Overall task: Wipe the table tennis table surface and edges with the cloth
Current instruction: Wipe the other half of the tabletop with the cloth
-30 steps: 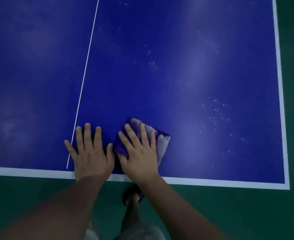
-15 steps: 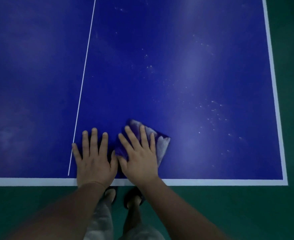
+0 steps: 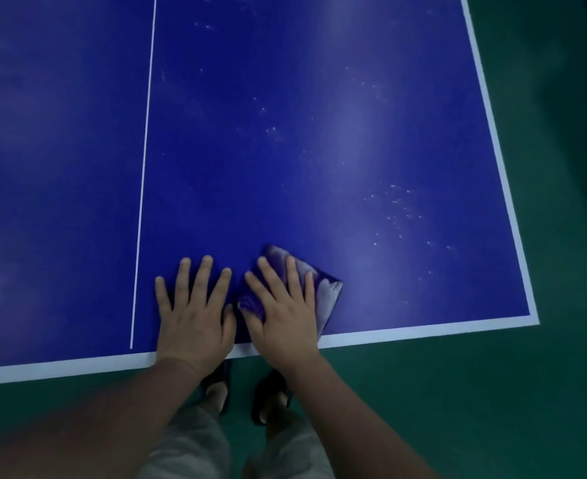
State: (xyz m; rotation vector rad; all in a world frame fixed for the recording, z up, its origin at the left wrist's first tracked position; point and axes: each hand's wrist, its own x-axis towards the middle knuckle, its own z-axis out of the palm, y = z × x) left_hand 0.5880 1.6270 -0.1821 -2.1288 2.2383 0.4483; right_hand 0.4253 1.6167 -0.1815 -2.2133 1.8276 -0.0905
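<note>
The blue table tennis table (image 3: 285, 150) fills the view, with a white border along its near edge (image 3: 423, 331) and right edge. My right hand (image 3: 285, 316) presses flat, fingers straight, on a folded purple and pale cloth (image 3: 328, 295) near the near edge. Most of the cloth is hidden under the hand. My left hand (image 3: 193, 319) lies flat on the bare surface just left of the cloth, fingers spread. White specks (image 3: 399, 209) dot the surface to the right of the cloth and farther up.
A thin white centre line (image 3: 143, 184) runs away from me, left of my left hand. Green floor (image 3: 492, 392) lies below the near edge and beyond the right edge. My feet in dark sandals (image 3: 271, 399) stand under the near edge.
Both hands and the cloth stay in place on the table. The view has tilted, so the near edge now slopes up to the right and my feet show more.
</note>
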